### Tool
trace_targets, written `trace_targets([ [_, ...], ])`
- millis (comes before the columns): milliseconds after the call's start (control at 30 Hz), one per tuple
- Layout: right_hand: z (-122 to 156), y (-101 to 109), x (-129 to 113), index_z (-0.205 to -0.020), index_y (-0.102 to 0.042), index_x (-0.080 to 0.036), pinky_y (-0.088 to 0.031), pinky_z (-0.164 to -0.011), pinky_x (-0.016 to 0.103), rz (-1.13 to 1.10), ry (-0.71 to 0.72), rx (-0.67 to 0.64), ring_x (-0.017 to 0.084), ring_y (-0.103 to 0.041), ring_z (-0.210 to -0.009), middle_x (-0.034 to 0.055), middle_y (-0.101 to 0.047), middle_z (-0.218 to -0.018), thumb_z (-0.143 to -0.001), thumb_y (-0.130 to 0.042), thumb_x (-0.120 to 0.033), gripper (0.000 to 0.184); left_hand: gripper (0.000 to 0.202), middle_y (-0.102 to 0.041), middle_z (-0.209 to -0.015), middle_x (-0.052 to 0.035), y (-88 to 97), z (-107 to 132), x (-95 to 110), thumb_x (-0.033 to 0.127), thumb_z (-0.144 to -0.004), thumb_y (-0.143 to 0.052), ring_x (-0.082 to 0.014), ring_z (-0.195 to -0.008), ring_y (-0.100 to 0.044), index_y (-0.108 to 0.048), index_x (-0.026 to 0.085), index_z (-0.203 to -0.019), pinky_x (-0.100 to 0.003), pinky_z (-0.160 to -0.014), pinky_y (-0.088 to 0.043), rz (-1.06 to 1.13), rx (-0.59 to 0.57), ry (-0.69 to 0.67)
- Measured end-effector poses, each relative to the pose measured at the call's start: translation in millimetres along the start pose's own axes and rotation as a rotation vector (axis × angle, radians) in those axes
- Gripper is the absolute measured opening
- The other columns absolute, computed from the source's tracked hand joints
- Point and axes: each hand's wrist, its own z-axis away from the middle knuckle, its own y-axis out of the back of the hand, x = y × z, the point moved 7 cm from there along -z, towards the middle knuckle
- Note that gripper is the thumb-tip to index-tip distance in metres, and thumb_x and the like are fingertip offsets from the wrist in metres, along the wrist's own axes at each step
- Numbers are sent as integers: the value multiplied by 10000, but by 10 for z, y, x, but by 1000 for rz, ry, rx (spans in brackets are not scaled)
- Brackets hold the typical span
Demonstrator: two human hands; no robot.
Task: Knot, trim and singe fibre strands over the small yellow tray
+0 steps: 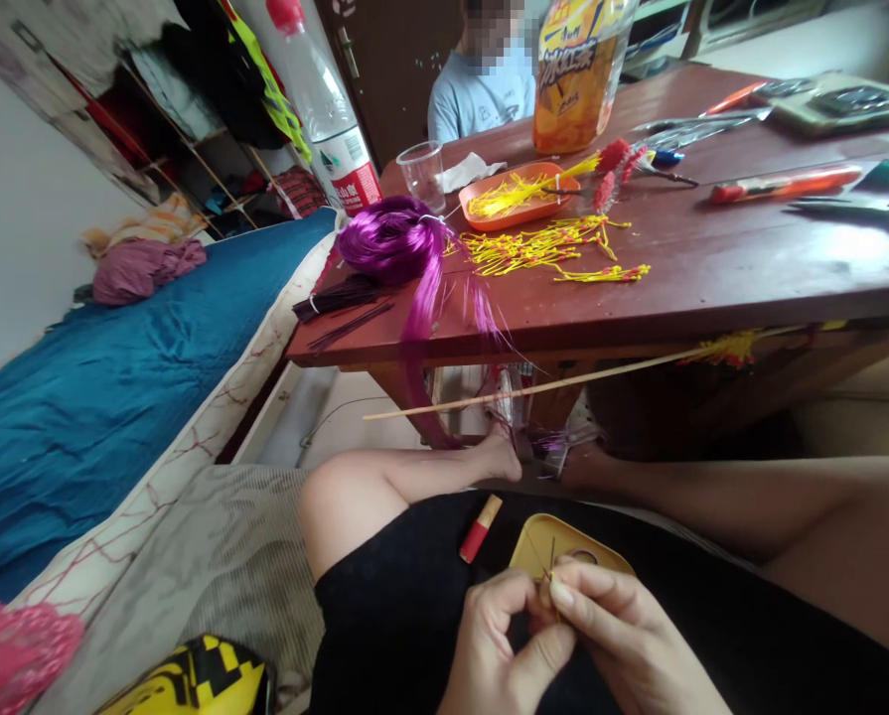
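Note:
Over my lap, my left hand (508, 636) and my right hand (615, 616) meet with fingertips pinched together. Between them is a thin dark stem (552, 548) with a tiny yellow bit at the fingertips; the fingers cover its lower part. A fine thread-like line slants up beside it. Just behind the hands, a yellow tray (525, 531) rests on my black clothing, with a ring-shaped item (584, 554) partly hidden in it. A small red and tan cylinder (481, 528) lies to the left of the tray.
The brown table (712, 268) holds a purple thread skein (384, 238), yellow stamens (533, 248), an orange dish (481, 220), dark stems (340, 298), pliers (853, 207) and bottles. A thin stick (518, 390) crosses before its edge. A person (481, 94) sits behind.

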Motion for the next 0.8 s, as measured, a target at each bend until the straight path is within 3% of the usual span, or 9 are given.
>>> trace_targets([
  [167, -37, -32, -62, -561, -654, -172, -370, -600, 231, 144, 3, -72, 124, -432, -601, -7, -520, -586, -684, -699, -420, 281, 315, -422, -602, 20, 51, -43, 57, 414, -775, -559, -134, -602, -425, -425, 188, -602, -245, -601, -354, -65, -95, 1],
  [300, -47, -30, -195, -555, -632, -171, -343, -579, 241, 360, 33, -65, 130, -400, -586, -18, -473, -574, -660, -694, -457, 311, 218, -519, -745, -10, 190, -122, 272, 401, -807, -524, -165, -733, -495, -529, 185, -773, -259, -688, -378, -254, -134, -56],
  [467, -54, -68, -225, -504, -575, -170, -309, -553, 245, 445, 13, -83, 130, -369, -559, -31, -426, -541, -613, -703, -485, 357, 214, -479, -667, 24, 177, -195, 426, 268, -875, -424, -124, -643, -462, -468, 189, -681, -228, -626, -353, -433, -208, -91],
  [800, -58, -97, -220, -558, -586, -177, -318, -560, 248, 432, -15, -83, 134, -363, -577, -23, -445, -568, -640, -649, -532, 369, 263, -445, -592, 42, 227, -212, 274, 298, -878, -440, -102, -579, -429, -446, 184, -641, -209, -577, -341, -295, -56, -6],
])
